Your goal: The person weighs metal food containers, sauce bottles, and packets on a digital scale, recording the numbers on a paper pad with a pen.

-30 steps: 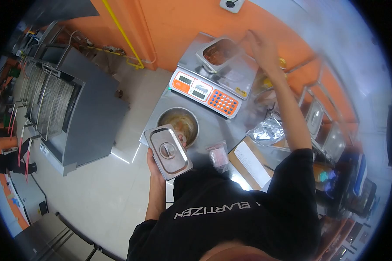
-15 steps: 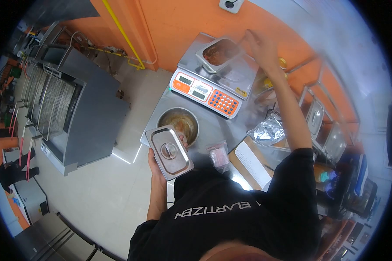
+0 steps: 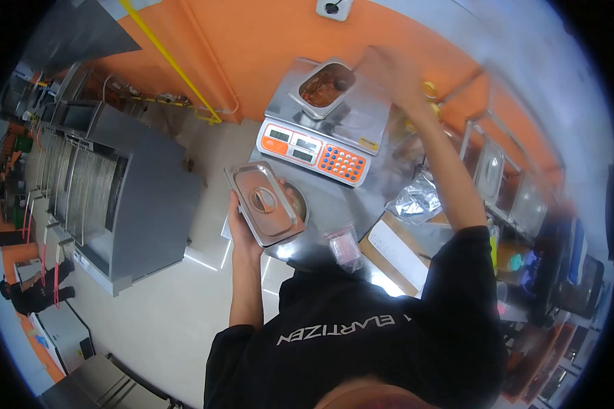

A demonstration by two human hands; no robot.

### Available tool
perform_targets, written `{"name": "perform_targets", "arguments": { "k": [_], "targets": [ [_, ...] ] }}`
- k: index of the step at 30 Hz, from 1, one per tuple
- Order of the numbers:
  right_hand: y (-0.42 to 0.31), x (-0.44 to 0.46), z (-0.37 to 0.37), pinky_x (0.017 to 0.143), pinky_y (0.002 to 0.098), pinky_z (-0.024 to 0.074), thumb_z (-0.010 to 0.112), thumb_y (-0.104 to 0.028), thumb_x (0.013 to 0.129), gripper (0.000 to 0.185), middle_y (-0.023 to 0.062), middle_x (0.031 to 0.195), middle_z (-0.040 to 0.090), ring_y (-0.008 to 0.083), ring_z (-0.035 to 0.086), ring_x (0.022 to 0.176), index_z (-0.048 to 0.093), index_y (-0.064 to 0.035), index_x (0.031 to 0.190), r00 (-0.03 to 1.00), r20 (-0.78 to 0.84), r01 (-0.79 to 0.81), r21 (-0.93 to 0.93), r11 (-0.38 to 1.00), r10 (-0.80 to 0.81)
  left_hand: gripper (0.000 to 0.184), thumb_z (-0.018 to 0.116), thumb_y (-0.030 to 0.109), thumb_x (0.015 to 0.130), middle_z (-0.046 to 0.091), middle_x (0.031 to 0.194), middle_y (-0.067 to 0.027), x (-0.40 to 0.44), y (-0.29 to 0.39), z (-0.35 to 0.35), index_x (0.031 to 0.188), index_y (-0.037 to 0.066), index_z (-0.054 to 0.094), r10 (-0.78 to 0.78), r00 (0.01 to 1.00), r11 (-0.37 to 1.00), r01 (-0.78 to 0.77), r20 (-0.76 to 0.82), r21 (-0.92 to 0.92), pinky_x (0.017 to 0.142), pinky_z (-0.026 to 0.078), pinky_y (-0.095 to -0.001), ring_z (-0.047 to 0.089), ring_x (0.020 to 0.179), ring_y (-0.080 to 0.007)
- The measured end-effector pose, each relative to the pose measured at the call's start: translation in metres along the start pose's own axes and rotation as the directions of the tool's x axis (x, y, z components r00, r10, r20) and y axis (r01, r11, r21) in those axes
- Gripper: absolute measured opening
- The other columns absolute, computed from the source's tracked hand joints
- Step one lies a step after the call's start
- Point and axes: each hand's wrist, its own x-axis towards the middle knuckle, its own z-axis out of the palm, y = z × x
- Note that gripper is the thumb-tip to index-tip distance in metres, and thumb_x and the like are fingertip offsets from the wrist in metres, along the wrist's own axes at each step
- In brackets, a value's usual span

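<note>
My left hand [image 3: 241, 228] grips a rectangular stainless steel pan lid [image 3: 269, 217] with a small handle in its middle. The lid is tilted over a round metal bowl [image 3: 300, 204], hiding most of it. A deep steel food pan [image 3: 295, 102] holding chunky reddish-brown food [image 3: 318, 90] stands on the plate of a digital scale [image 3: 314, 151]. Beside the pan, my right hand [image 3: 396, 75] is smeared by motion. Its fingers appear closed on the handle of a spoon [image 3: 341, 83], whose dark rounded end is in the food.
Crumpled foil [image 3: 416, 198], a small plastic packet [image 3: 344, 247] and a paper sheet on brown board [image 3: 396, 255] lie on the steel table. Clear-looking lids [image 3: 490, 174] stand in a rack at right. Fryer baskets [image 3: 89, 180] and a distant person [image 3: 37, 286] are at left.
The lid has moved up over the round bowl and covers more of it. My right hand has shifted slightly, and the spoon's end now shows in the pan. The camera view has shifted too.
</note>
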Motion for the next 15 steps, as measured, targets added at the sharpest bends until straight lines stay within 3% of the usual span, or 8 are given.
{"name": "perform_targets", "arguments": {
  "k": [4,7,10,13,15],
  "targets": [
    [0.0,-0.003,-0.007,0.077,0.0347,0.0562,0.067,-0.027,0.097,0.03,0.0134,0.096,0.077,0.0247,0.074,0.086,0.074,-0.0029,0.114,0.999,-0.028,-0.026,-0.025,0.999,0.026,0.083,0.036,0.069,0.099,0.051,0.144,-0.0269,0.004,0.004,0.016,0.154,0.007,0.038,-0.012,1.0,0.996,0.014,0.018,-0.088,0.102,0.05,-0.0527,0.058,0.122,-0.0421],
    [0.008,-0.005,-0.007,0.077,0.0346,0.0562,0.067,-0.028,0.098,0.032,0.0131,0.096,0.078,0.0242,0.074,0.086,0.074,-0.0028,0.115,0.995,-0.036,-0.093,0.01,0.996,0.093,0.079,0.036,0.067,0.1,0.052,0.14,-0.026,0.005,0.001,0.021,0.152,0.008,0.04,0.03,0.998,0.997,-0.033,-0.048,-0.07,0.102,0.05,-0.0536,0.058,0.12,-0.0403],
    [0.014,-0.007,-0.007,0.077,0.0338,0.0559,0.067,-0.03,0.098,0.034,0.0123,0.096,0.078,0.0221,0.074,0.085,0.074,-0.0024,0.116,0.992,-0.054,-0.11,0.054,0.992,0.113,0.077,0.037,0.068,0.1,0.054,0.135,-0.0256,0.007,-0.001,0.006,0.149,0.008,0.043,-0.025,1.0,0.996,0.023,-0.012,-0.087,0.1,0.05,-0.0539,0.059,0.118,-0.0393],
    [0.01,-0.008,-0.009,0.077,0.0327,0.0556,0.066,-0.032,0.098,0.036,0.0113,0.095,0.079,0.0193,0.073,0.084,0.074,-0.002,0.116,0.988,-0.057,-0.136,0.079,0.988,0.141,0.075,0.037,0.068,0.1,0.055,0.132,-0.0251,0.004,-0.002,0.004,0.145,0.008,0.046,-0.04,0.989,0.996,0.027,-0.139,-0.089,0.099,0.051,-0.0532,0.059,0.115,-0.0387],
    [0.011,-0.008,-0.01,0.077,0.0321,0.0554,0.066,-0.032,0.098,0.036,0.0107,0.095,0.079,0.0178,0.073,0.083,0.074,-0.002,0.116,0.987,-0.058,-0.143,0.097,0.985,0.149,0.078,0.043,0.068,0.098,0.051,0.138,-0.025,0.005,-0.003,-0.004,0.149,0.008,0.042,-0.047,0.994,0.994,0.037,-0.1,-0.099,0.104,0.047,-0.054,0.056,0.121,-0.0385]
  ]
}}
